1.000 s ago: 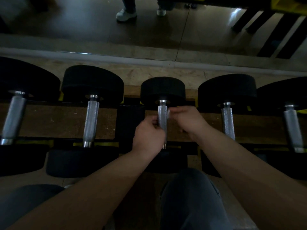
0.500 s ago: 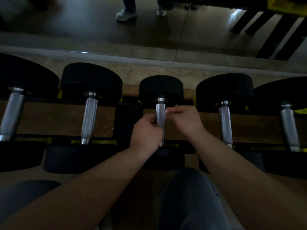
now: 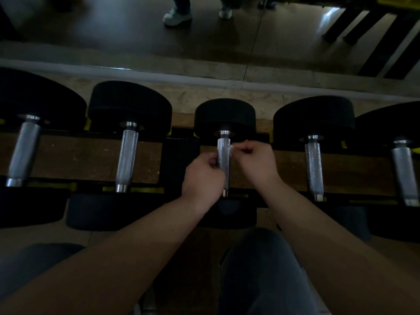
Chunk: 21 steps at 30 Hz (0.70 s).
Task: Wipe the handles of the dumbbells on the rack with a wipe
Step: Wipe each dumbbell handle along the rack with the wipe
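Middle handle (image 3: 223,153): chrome, knurled, running away from the camera between two black ends; the landmark for all below.
Left hand (image 3: 203,178): hard against the left side of the handle, fingers curled shut near its lower half; what sits inside the fist, hidden.
Right hand (image 3: 254,160): hard against the right side, a touch higher up, fingers pinched closed on a pale scrap.
Wipe (image 3: 231,150): only a small white edge showing, touching the handle's right side at the fingertips; probably looped under the bar so both hands can saw it round, though the far part stays out of sight.
Why two hands: likely one end each, to drag cloth around the full girth.
Left of the handle: two bigger dumbbells (image 3: 127,155), handles bare, well apart from the hands.
Right of the handle: two more dumbbells (image 3: 314,164), also bare.
Rack (image 3: 75,158): brown board under the bars, yellow trim at the edges.
Beyond the handle: dark floor, someone's white shoes (image 3: 177,15) far off.
In the way: the black ends crowding both tips of the bar, leaving little room to slide.
Near side: knee in grey trousers (image 3: 261,269), just below the rack.
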Motion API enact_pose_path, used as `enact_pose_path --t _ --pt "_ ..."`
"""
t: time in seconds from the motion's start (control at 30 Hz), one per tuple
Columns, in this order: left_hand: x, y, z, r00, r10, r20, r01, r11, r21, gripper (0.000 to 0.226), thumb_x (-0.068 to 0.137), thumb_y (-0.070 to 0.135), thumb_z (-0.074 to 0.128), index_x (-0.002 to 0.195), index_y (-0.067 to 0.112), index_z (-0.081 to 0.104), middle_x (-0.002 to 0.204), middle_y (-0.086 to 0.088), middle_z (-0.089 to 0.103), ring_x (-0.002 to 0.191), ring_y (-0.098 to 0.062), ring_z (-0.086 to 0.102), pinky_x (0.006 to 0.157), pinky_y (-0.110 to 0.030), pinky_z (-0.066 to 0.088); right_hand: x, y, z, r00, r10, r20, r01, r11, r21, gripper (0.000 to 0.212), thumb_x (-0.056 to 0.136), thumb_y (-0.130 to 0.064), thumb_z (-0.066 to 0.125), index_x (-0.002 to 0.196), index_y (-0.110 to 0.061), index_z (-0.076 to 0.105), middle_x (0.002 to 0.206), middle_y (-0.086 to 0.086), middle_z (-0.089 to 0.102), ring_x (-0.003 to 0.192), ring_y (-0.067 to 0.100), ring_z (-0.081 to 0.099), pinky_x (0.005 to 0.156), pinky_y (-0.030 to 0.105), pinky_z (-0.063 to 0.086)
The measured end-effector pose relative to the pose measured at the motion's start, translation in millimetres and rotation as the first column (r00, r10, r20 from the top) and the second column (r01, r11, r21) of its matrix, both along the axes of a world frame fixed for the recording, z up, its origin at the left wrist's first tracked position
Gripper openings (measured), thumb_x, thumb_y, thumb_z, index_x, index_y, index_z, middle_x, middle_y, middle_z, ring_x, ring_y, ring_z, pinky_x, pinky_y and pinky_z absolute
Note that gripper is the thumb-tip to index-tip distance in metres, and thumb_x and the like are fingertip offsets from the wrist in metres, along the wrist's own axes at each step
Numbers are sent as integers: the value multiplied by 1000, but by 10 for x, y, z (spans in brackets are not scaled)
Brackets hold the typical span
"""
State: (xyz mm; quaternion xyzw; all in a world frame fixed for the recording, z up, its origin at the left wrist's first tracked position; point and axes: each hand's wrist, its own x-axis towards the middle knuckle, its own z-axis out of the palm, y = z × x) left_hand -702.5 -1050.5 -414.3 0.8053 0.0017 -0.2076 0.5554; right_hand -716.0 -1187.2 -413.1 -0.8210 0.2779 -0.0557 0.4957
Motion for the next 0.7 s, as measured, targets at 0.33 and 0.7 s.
enact_pose_path --t 0.33,0.7 --pt "-21 14 18 1000 -10 -10 10 999 -40 37 85 18 61 120 31 66 105 13 69 98 -6 65 87 -31 56 -306 60 53 981 192 -18 -193 971 -141 11 86 -20 75 86 -31 74 80 -19 68 75 -12 61 65 6 40" --pt "-7 15 -75 998 42 -49 -46 995 -83 52 80 -4 49 121 21 69 107 3 74 97 -13 71 82 -38 62 -343 -68 140 713 682 -163 -682 621 -386 12 89 -20 74 98 -24 79 90 -16 61 84 0 58 74 7 40"
